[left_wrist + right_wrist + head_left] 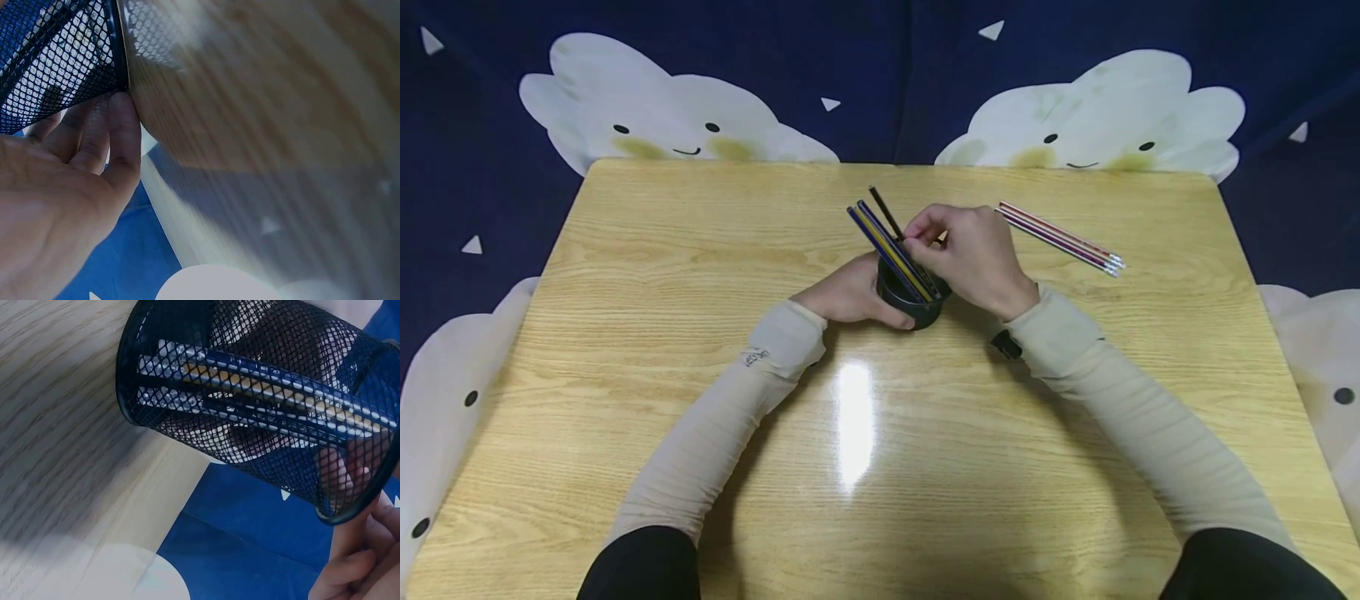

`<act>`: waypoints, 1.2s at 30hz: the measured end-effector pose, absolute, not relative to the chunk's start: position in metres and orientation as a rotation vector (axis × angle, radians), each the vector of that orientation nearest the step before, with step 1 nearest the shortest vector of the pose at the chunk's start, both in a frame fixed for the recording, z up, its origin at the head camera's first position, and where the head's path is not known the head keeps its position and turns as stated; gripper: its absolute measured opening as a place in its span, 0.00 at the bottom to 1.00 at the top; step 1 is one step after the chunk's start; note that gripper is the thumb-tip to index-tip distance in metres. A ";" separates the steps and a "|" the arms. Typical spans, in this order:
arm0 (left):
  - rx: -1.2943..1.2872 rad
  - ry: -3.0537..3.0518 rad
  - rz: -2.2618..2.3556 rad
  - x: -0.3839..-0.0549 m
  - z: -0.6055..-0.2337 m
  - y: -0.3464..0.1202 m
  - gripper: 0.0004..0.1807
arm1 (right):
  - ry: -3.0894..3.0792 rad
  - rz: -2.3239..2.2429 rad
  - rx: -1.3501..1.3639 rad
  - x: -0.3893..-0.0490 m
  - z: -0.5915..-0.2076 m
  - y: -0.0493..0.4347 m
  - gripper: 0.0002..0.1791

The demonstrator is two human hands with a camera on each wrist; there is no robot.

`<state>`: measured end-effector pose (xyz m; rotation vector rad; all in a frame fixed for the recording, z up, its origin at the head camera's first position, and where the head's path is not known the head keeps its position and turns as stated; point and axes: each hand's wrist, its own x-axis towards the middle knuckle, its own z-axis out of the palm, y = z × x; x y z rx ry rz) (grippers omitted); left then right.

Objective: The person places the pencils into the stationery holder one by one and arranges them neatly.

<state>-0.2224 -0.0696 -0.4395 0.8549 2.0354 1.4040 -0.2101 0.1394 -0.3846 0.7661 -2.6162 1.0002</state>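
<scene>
A black mesh pencil cup [910, 312] stands on the table, with my left hand [850, 292] curled round its left side. Two blue pencils and a yellow pencil [887, 250] lean leftward out of it; the right wrist view shows their lower ends through the mesh [250, 387]. Beside them a black pencil [886, 212] slants up to the left. My right hand [973, 254] is at the cup's rim, thumb and forefinger pinching the black pencil. Those fingertips partly hide its lower length. In the left wrist view, my left fingers [125, 137] lie against the mesh.
Several red and purple striped pencils [1060, 237] with pale ends lie side by side on the table to the right of my right hand. The wooden table [662, 233] ends at the back against a dark blue cloth [880, 75] with white clouds.
</scene>
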 end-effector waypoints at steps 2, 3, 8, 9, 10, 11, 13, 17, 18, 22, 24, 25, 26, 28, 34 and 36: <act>0.859 2.040 1.401 -0.222 -0.439 -0.070 0.41 | -2.621 0.992 0.770 -0.210 -0.384 0.138 0.03; 0.859 2.040 1.400 -0.222 -0.438 -0.070 0.40 | -2.625 0.992 0.771 -0.210 -0.384 0.138 0.03; 0.858 2.047 1.390 -0.222 -0.437 -0.069 0.40 | -2.646 0.990 0.757 -0.209 -0.385 0.137 0.03; 0.856 2.048 1.388 -0.223 -0.437 -0.069 0.40 | -2.650 0.992 0.753 -0.209 -0.386 0.137 0.03; 0.856 2.050 1.387 -0.223 -0.438 -0.069 0.41 | -2.653 0.993 0.752 -0.209 -0.386 0.137 0.03; 0.856 2.050 1.387 -0.223 -0.438 -0.070 0.42 | -2.656 0.995 0.752 -0.209 -0.386 0.137 0.03; 0.856 2.054 1.386 -0.223 -0.438 -0.070 0.42 | -2.657 1.000 0.758 -0.209 -0.386 0.137 0.03; 0.855 2.048 1.392 -0.223 -0.438 -0.070 0.44 | -2.657 1.011 0.769 -0.207 -0.385 0.138 0.03; 0.856 2.049 1.392 -0.222 -0.438 -0.070 0.45 | -2.653 1.016 0.766 -0.207 -0.384 0.139 0.03; 0.849 2.071 1.375 -0.222 -0.438 -0.070 0.47 | -2.615 1.037 0.743 -0.207 -0.381 0.145 0.03; 0.838 2.092 1.358 -0.222 -0.437 -0.070 0.43 | -2.584 1.051 0.726 -0.208 -0.379 0.149 0.03; 0.832 2.101 1.351 -0.222 -0.437 -0.070 0.40 | -2.572 1.058 0.720 -0.209 -0.379 0.151 0.03; 0.825 2.109 1.346 -0.222 -0.437 -0.070 0.37 | -2.559 1.064 0.710 -0.209 -0.378 0.152 0.03; 0.816 2.113 1.346 -0.222 -0.437 -0.070 0.33 | -2.551 1.075 0.690 -0.210 -0.377 0.156 0.03; 0.819 2.127 1.348 -0.221 -0.438 -0.069 0.38 | -2.567 1.073 0.617 -0.211 -0.375 0.172 0.04; 0.823 2.129 1.347 -0.221 -0.438 -0.069 0.41 | -2.585 1.058 0.587 -0.212 -0.375 0.180 0.04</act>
